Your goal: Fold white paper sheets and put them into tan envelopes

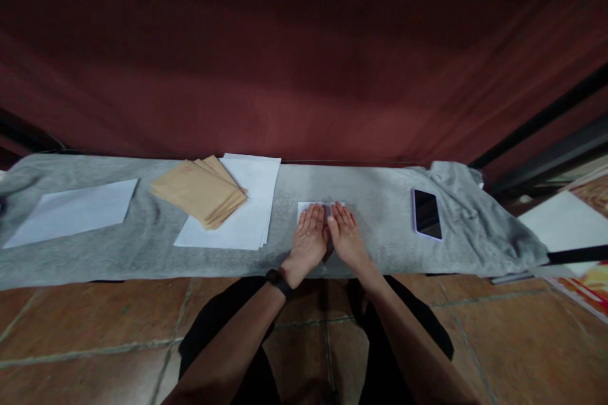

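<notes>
Both palms press down side by side on a small piece of white paper (301,207), which looks folded and is mostly covered by them. My left hand (310,237) lies flat on its left part, fingers stretched out and pointing away from me. Flat on the right part rests my right hand (346,236), its fingers also extended, with the thumb side near the left hand. Only the paper's far edge and left corner show past my fingers. The grey cloth (380,202) is underneath.
Left of my hands, brown envelopes (197,193) lie stacked on white sheets (242,228). Farther left is another white sheet (76,210). A phone (427,214) lies to the right. A dark red wall-like surface (294,76) rises behind the cloth. Printed boards (565,221) stand at far right.
</notes>
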`<state>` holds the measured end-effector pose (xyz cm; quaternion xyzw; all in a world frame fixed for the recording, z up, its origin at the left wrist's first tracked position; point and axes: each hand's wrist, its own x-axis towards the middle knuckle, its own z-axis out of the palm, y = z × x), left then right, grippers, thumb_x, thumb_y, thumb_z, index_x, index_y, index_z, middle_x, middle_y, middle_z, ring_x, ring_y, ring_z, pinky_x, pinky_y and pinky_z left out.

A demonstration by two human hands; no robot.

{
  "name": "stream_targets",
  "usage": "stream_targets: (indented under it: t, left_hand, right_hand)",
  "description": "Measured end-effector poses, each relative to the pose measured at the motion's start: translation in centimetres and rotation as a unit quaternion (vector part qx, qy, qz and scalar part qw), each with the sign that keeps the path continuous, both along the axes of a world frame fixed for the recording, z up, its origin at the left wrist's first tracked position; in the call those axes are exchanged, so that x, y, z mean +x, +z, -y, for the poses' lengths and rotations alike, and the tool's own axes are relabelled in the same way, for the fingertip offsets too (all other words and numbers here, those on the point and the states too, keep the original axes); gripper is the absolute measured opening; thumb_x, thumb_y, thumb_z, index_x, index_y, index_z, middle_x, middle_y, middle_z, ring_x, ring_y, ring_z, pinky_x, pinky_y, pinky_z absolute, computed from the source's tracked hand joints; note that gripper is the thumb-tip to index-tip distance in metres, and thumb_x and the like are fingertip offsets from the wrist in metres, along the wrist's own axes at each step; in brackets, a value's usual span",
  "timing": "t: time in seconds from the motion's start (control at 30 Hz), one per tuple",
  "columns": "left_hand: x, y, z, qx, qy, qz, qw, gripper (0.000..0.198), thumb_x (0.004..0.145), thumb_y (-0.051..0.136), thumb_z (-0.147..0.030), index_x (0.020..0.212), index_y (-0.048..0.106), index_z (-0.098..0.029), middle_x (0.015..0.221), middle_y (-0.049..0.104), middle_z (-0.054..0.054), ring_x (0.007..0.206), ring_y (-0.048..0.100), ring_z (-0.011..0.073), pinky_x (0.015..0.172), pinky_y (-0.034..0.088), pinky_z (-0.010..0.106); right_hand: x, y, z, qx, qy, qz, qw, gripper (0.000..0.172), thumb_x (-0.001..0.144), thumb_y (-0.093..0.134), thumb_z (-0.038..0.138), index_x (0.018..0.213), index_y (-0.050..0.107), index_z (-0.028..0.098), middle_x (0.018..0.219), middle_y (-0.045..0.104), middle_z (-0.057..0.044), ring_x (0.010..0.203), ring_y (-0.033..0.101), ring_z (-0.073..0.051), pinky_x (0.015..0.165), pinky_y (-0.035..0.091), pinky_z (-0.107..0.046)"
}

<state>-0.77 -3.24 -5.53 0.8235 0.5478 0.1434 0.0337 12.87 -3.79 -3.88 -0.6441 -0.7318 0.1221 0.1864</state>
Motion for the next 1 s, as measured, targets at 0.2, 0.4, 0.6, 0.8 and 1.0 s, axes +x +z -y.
stream_targets:
  t: [0.2,0.4,0.6,0.8,1.0]
  left_hand:
    - [1.4,-1.0,-1.3,-0.041,-0.016,-0.027,0.999,0.064,0.098,0.037,-0.020,0.158,0.027,-0.002,0.166,0.028,0.022,0.157,0.019,0.0268,0.128,0.023,0.047]
    - [0.6,-1.4,-1.6,-0.049,0.031,-0.038,0.998,0.063,0.097,0.030,-0.015,0.159,0.026,-0.002,0.166,0.027,0.021,0.157,0.019,0.0270,0.128,0.020,0.048]
    - [-0.2,-0.8,-1.6,-0.054,0.069,-0.037,0.995,0.062,0.101,0.027,-0.024,0.158,0.028,0.000,0.166,0.026,0.020,0.157,0.018,0.0276,0.128,0.018,0.048]
    - [-1.0,-0.5,-1.4,-0.052,0.099,-0.035,0.993,0.065,0.103,0.028,-0.036,0.158,0.029,0.000,0.167,0.025,0.020,0.158,0.016,0.0282,0.128,0.019,0.048]
    - [-1.4,-0.6,-1.3,-0.050,0.121,-0.038,0.991,0.074,0.103,0.030,-0.050,0.159,0.026,-0.002,0.167,0.025,0.021,0.157,0.017,0.0305,0.127,0.018,0.051]
  right_hand:
    - [-1.9,-0.7,-1.7,-0.036,0.002,-0.028,0.999,0.060,0.110,0.012,0.039,0.155,0.041,0.013,0.160,0.043,-0.011,0.153,0.033,-0.021,0.126,0.025,-0.047]
    - [-1.8,-1.8,-1.6,-0.018,0.002,0.070,0.997,0.057,0.110,0.019,0.038,0.155,0.042,0.013,0.162,0.038,-0.013,0.154,0.030,-0.022,0.126,0.023,-0.048]
    - [-1.3,-2.5,-1.3,0.017,-0.013,0.098,0.995,0.058,0.109,0.025,0.039,0.156,0.040,0.008,0.163,0.036,-0.018,0.153,0.032,-0.028,0.124,0.024,-0.051]
    - [-0.5,-3.6,-1.2,0.069,-0.037,0.098,0.992,0.064,0.109,0.021,0.044,0.155,0.039,0.004,0.160,0.040,-0.021,0.150,0.036,-0.032,0.121,0.025,-0.053]
    - [0.3,-4.3,-0.9,0.114,-0.053,0.111,0.986,0.067,0.108,0.021,0.048,0.155,0.038,0.003,0.158,0.043,-0.024,0.147,0.041,-0.033,0.119,0.029,-0.053]
